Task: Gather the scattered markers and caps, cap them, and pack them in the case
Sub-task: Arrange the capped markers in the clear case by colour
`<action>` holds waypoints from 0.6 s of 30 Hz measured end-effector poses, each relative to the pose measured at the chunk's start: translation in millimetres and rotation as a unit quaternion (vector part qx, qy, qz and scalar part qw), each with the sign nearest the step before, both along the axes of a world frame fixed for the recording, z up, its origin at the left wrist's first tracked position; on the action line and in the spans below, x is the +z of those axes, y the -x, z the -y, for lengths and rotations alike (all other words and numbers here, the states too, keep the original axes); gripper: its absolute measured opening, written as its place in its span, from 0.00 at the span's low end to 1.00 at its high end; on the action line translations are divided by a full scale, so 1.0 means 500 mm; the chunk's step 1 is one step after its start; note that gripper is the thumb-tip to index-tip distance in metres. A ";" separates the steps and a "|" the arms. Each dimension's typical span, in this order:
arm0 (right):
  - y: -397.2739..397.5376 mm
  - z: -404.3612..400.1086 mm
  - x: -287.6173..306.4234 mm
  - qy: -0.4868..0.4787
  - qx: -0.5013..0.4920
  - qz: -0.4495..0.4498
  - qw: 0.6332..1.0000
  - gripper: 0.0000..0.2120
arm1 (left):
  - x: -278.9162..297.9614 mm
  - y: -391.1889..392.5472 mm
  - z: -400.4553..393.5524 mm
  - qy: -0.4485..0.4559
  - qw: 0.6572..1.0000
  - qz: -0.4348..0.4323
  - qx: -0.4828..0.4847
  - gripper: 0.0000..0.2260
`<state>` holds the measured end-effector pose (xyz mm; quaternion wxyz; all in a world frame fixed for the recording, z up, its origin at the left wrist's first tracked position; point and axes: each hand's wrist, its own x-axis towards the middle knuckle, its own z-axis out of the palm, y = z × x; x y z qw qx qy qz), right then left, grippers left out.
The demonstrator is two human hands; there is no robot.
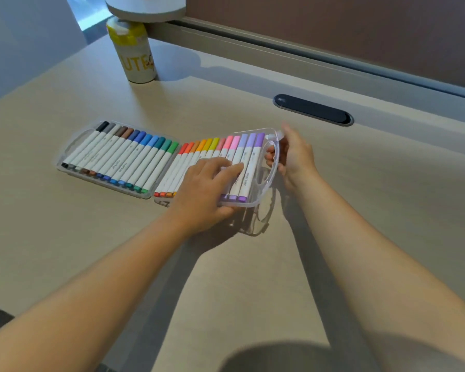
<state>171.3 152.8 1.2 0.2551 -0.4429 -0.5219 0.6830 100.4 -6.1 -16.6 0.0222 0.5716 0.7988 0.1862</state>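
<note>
Left hand (207, 189) pressed flat on the markers (236, 157) while right hand (290, 154) gripped the case (255, 200) handle. Best to fold that half slowly, keeping markers pinned.

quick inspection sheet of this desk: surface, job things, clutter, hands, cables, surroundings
surface: beige desk, shadows of the arms across it
job's things: clear case lies open; the left half lies flat, the right half is tilted up; capped markers fill both halves in rows; no loose markers or caps seen
clutter: yellow and white canister at the far left
grippers: left hand presses fingers on the right row, thumb under the case edge; right hand grips the case handle
cables: nothing seen; black cable grommet is closed
surroundings: brown partition behind the desk
</note>
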 end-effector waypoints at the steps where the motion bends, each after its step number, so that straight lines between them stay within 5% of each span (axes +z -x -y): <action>1: 0.008 0.002 0.010 0.000 -0.004 -0.010 1.000 0.17 | 0.008 0.004 0.005 -0.033 0.999 -0.009 0.010 0.26; 8: 0.126 0.047 0.077 -0.075 0.144 -0.039 0.986 0.15 | 0.094 0.049 0.059 -0.180 0.967 0.103 0.150 0.17; 18: 0.324 0.160 0.147 -0.216 0.244 -0.023 0.945 0.14 | 0.131 0.233 0.179 -0.346 0.834 0.225 0.367 0.16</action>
